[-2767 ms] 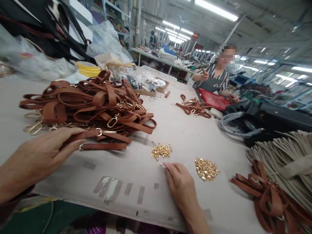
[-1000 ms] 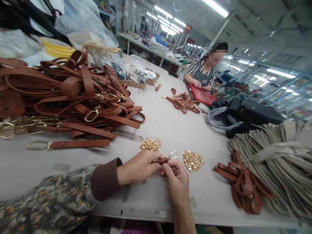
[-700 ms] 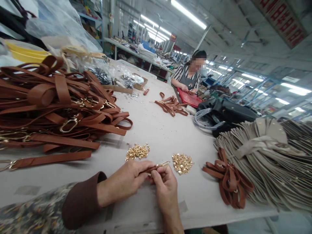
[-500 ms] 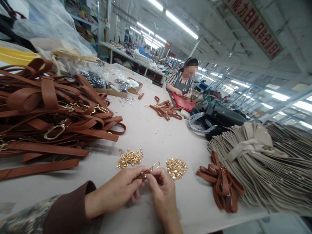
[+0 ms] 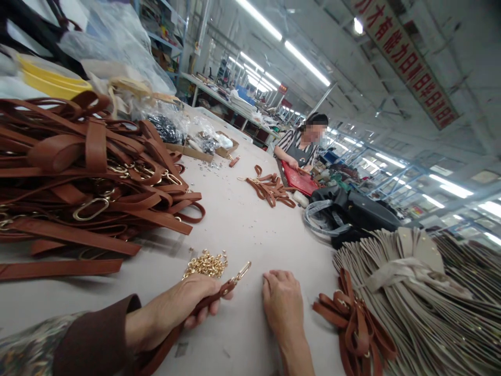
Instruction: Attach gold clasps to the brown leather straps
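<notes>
My left hand (image 5: 178,300) is closed around a brown leather strap (image 5: 215,297), whose tail runs back below my wrist. From the strap's end a gold oval clasp (image 5: 243,270) sticks out past my fingers. Just behind that hand lies a heap of small gold rings (image 5: 207,262), partly covered by it. My right hand (image 5: 285,303) rests low on the table, back upward and fingers bent together, over the spot of the gold domed studs. It hides those studs, and whatever its fingertips pinch does not show.
A large pile of brown straps (image 5: 97,172) fills the left side. At right lie a small strap bundle (image 5: 358,324) and stacked grey-beige pieces (image 5: 415,292). Farther back are more straps (image 5: 270,189), black bags (image 5: 356,209) and a co-worker (image 5: 301,146) handling a red item.
My right hand has let go of the strap and moved right onto the stud heap. My left hand now holds the strap alone, slightly farther left, with its clasp pointing up and right.
</notes>
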`<control>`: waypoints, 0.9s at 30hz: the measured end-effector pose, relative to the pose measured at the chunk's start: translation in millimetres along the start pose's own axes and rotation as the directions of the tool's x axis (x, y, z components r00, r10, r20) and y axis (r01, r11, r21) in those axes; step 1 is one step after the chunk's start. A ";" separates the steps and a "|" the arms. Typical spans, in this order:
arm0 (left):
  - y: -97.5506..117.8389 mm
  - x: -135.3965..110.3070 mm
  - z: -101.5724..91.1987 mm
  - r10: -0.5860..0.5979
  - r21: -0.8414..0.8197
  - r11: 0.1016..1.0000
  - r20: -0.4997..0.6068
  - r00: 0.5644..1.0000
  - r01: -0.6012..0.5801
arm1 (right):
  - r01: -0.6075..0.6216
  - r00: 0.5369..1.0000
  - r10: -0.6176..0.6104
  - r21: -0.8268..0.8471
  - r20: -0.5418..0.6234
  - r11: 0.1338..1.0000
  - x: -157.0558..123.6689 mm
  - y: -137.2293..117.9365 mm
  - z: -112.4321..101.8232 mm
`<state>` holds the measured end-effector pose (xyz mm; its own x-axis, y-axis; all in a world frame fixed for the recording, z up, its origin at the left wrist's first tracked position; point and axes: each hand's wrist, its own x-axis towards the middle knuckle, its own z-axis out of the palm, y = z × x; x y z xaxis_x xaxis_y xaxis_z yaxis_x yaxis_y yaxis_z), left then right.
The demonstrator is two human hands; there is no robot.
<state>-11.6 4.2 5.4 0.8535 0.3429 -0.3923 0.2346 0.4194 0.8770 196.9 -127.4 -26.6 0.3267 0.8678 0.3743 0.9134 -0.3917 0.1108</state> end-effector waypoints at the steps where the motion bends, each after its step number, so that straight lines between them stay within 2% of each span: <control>1: 0.7 -0.3 0.2 0.002 -0.017 1.000 0.001 1.000 -0.002 | 0.003 1.000 -0.003 -0.009 -0.013 1.000 1.0 -0.2 0.5; 4: 0.5 -1.0 1.5 0.006 -0.028 1.000 0.038 0.999 -0.005 | 0.016 0.999 -0.017 -0.013 -0.049 1.000 5.0 2.9 2.6; 7: -2.8 -0.8 3.4 -0.015 0.003 1.000 0.085 0.996 0.015 | -0.006 0.997 0.011 0.065 -0.071 0.998 8.1 9.5 6.9; 11: -7.8 2.0 4.4 0.070 0.014 0.997 0.068 0.995 -0.071 | -0.076 0.996 0.083 0.238 -0.022 0.968 8.2 18.3 11.6; 15: -8.6 3.8 2.4 0.088 0.040 0.995 0.038 0.995 -0.090 | -0.101 0.994 0.108 0.371 0.001 0.923 1.0 17.9 5.4; 19: -9.9 4.3 0.4 0.102 0.045 0.994 0.019 0.995 -0.103 | -0.131 0.977 0.206 0.586 -0.063 0.800 -14.1 -3.9 -9.8; 22: -14.0 5.2 0.7 0.116 0.068 0.991 0.023 0.993 -0.118 | -0.045 0.964 0.220 0.725 -0.149 0.688 -29.6 -33.7 -17.1; 25: -17.5 5.9 1.1 0.135 0.101 0.985 0.018 0.991 -0.136 | 0.018 0.951 0.231 0.782 -0.206 0.623 -45.5 -63.6 -10.9; 27: -16.8 5.5 0.7 0.142 0.128 0.982 -0.002 0.990 -0.141 | -0.056 0.922 0.341 0.811 -0.181 0.582 -53.8 -77.8 -0.4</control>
<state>-10.6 -1.5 -11.3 0.8774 0.4006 -0.2638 0.1696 0.2553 0.9519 108.2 -143.8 -55.0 0.5691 0.6112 0.5500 0.7101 -0.0281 -0.7035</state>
